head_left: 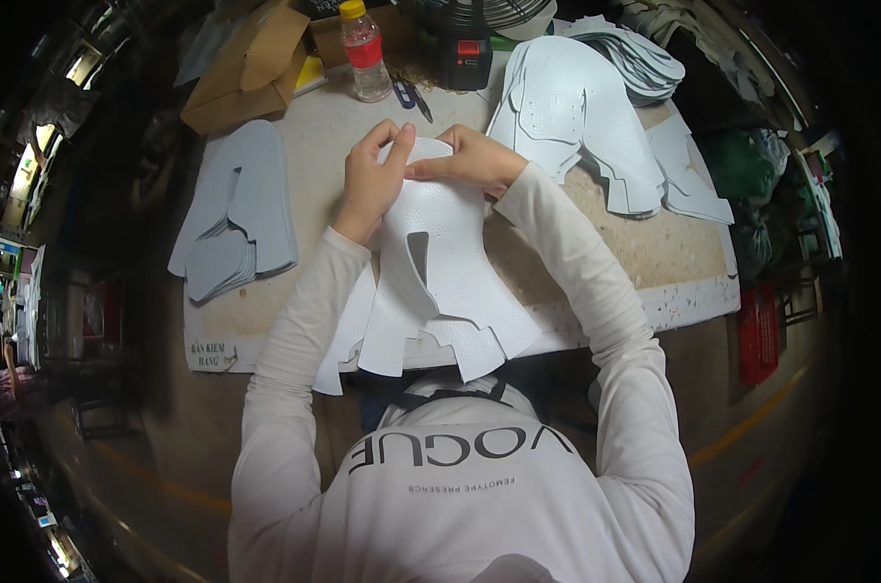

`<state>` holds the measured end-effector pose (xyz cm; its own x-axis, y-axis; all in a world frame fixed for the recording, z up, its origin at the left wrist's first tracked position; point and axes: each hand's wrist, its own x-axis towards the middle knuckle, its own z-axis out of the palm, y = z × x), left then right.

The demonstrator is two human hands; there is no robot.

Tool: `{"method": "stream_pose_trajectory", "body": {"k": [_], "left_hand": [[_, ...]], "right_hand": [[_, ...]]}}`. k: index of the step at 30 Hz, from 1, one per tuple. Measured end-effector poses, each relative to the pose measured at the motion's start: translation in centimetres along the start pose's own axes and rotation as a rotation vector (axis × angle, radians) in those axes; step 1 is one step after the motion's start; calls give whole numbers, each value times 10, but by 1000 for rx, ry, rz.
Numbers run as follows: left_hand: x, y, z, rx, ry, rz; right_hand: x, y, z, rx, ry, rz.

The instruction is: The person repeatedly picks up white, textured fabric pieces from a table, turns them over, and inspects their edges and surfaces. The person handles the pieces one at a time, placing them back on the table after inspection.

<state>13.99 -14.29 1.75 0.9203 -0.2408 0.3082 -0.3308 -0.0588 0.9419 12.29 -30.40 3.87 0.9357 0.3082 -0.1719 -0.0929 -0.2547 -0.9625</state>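
Observation:
A white textured shoe-upper piece (440, 219), with a slot cut in its middle, is held up in front of me. My left hand (374, 180) grips its rounded far end from the left, thumb on top. From the right, my right hand (469, 160) pinches the same end, its thumb lying across the surface. The notched near end hangs toward the table's front edge. Partly under it on the left shows another white piece (341, 340). The fingertips behind the held end are hidden.
On the left lies a neat stack of cut pieces (256, 194); a looser pile (586, 117) sits at right. A cardboard box (251, 73), a bottle with yellow cap (364, 53), a blue cutter (404, 94), a pen (422, 103) and a black battery-like device (466, 58) stand or lie behind.

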Motion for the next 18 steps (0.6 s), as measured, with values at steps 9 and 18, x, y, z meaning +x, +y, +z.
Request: {"method": "stream_pose_trajectory", "body": {"k": [9,18], "left_hand": [[9,-31,7,138,27,-90],[10,-47,11,220,74,-167]], "right_hand": [[-34,29,9,294,-78,103],[-82,36,13,303,-60,156]]}}
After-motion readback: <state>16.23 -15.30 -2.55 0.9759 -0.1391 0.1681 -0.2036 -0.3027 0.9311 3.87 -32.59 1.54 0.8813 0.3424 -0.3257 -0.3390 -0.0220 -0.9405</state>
